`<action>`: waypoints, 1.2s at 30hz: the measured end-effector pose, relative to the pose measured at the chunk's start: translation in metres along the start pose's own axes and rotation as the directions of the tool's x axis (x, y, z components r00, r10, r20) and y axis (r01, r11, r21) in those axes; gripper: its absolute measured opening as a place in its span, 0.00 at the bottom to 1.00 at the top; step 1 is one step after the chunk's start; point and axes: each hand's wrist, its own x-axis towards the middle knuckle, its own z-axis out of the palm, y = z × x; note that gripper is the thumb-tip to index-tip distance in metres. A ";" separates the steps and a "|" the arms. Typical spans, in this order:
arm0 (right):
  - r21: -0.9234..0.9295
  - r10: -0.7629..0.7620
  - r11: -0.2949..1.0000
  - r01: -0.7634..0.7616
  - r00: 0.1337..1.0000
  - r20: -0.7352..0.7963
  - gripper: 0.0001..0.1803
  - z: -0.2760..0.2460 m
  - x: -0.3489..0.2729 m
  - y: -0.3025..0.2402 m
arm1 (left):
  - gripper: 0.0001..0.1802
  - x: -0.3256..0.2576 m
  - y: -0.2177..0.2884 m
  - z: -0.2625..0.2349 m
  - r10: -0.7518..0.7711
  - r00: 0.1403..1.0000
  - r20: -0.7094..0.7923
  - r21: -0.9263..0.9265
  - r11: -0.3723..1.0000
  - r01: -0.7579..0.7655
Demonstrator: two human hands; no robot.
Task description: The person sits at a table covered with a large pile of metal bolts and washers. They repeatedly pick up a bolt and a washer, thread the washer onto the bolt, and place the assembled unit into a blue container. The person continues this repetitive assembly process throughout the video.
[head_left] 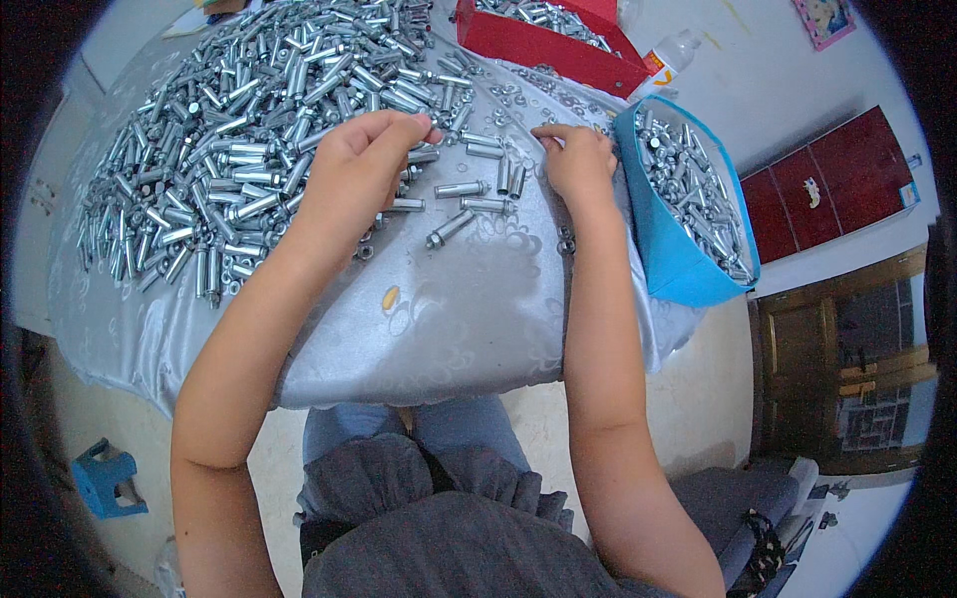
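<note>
From the head view, your left hand (361,159) sits at the near edge of the big heap of silvery sleeve bolts (249,110), fingers curled inward with the tips pinched together over the loose pieces there; the grip looks closed, though what it has caught is hidden under the knuckles; your right hand (578,157) lies just beside the blue bin (678,269), fingers bent and tips pressed down near the small nuts and washers (538,95), and you cannot tell whether that grip holds anything; between your hands a few single bolts (474,199) lie apart on the table (449,319), each a short bright metal tube with a darker threaded end and a nut, some lying crosswise, some pointing away from you; the table wears a shiny grey patterned cloth, with a small yellowish mark (390,297) near its front; the heap spreads across the far left, its pieces piled every way; the blue bin leans at the right edge, filled with the same kind of metal parts; a red tray (548,45) stands behind, also holding parts, its far end cut off by the top of the picture; a clear bottle (670,60) lies beside it; the rim of the view is dark and bent, so the blue stool (105,478) on the floor is hard to make out.
</note>
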 end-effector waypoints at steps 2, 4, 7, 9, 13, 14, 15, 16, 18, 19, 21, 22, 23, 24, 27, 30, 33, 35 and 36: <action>0.007 0.032 0.999 -0.032 0.999 0.000 0.08 -0.003 -0.001 0.000 | 0.15 0.000 -0.001 -0.001 0.000 1.000 0.005 -0.008 1.000 0.000; 0.011 0.021 1.000 -0.021 1.000 -0.012 0.08 -0.004 -0.002 0.003 | 0.14 0.000 -0.001 -0.001 0.000 1.000 0.002 -0.030 1.000 0.000; 0.058 0.043 0.997 -0.047 0.997 0.070 0.08 -0.008 0.000 0.004 | 0.13 -0.002 0.000 0.000 0.004 1.000 -0.007 -0.010 1.000 -0.004; 0.034 0.009 0.999 -0.010 0.999 0.039 0.09 -0.005 0.000 0.006 | 0.13 -0.002 0.000 0.000 0.004 1.000 -0.010 0.010 1.000 -0.004; -0.027 0.023 0.999 -0.023 1.000 0.005 0.11 0.003 0.002 0.005 | 0.14 0.001 -0.004 -0.002 0.010 1.000 0.001 0.014 1.000 -0.010; -0.018 0.013 1.000 -0.014 0.999 -0.030 0.12 0.003 0.001 0.004 | 0.14 0.001 -0.004 -0.002 0.014 1.000 0.007 0.010 1.000 -0.014; -0.009 0.004 1.000 -0.005 0.998 -0.065 0.12 0.002 0.001 0.002 | 0.14 0.001 -0.005 -0.002 0.012 1.000 0.011 0.027 1.000 -0.013; -0.001 -0.005 1.000 0.005 0.995 -0.100 0.12 0.001 0.000 0.000 | 0.14 0.001 -0.006 -0.002 0.011 1.000 0.015 0.044 0.999 -0.012; 0.235 -0.061 0.968 0.093 0.988 -0.142 0.12 -0.002 0.001 -0.003 | 0.15 0.003 -0.007 -0.003 0.019 1.000 0.025 0.069 0.997 -0.021; 0.347 -0.084 0.928 0.139 0.982 -0.168 0.12 -0.004 0.001 -0.006 | 0.15 0.005 -0.008 -0.002 0.026 0.999 0.032 0.077 0.997 -0.028; 0.743 -0.191 0.655 0.139 0.981 -0.015 0.12 -0.010 -0.007 -0.023 | 0.14 0.005 -0.009 -0.001 0.040 0.999 0.036 0.084 0.996 -0.042; 0.883 -0.266 0.461 0.090 0.963 0.041 0.12 -0.014 -0.014 -0.033 | 0.14 0.003 -0.008 0.000 0.047 0.998 0.034 0.084 0.995 -0.049; 0.917 -0.330 0.395 0.063 0.941 0.077 0.12 -0.019 -0.021 -0.042 | 0.14 0.003 -0.007 0.000 0.055 0.998 0.037 0.082 0.995 -0.058; 0.945 -0.396 0.327 0.032 0.912 0.106 0.11 -0.024 -0.028 -0.051 | 0.14 0.003 -0.009 0.000 0.067 0.997 0.044 0.083 0.994 -0.070; 0.969 -0.454 0.242 -0.036 0.879 0.147 0.10 -0.026 -0.040 -0.068 | 0.14 0.003 -0.016 0.000 0.098 0.992 0.077 0.078 0.991 -0.104; 0.975 -0.466 0.220 -0.032 0.875 0.134 0.10 -0.022 -0.041 -0.068 | 0.13 0.000 -0.012 -0.001 0.065 0.992 0.110 0.055 0.996 -0.071; 0.979 -0.464 0.200 -0.043 0.875 0.133 0.09 -0.022 -0.041 -0.069 | 0.12 -0.001 -0.007 -0.001 -0.042 0.992 0.119 -0.014 0.999 0.044; 0.980 -0.458 0.191 -0.056 0.878 0.139 0.09 -0.023 -0.042 -0.070 | 0.11 0.001 -0.010 -0.002 -0.071 0.985 0.158 -0.120 0.989 0.090; 0.987 -0.429 0.158 -0.042 0.897 0.106 0.08 -0.025 -0.044 -0.073 | 0.11 0.001 -0.009 -0.003 -0.089 0.981 0.172 -0.155 0.981 0.116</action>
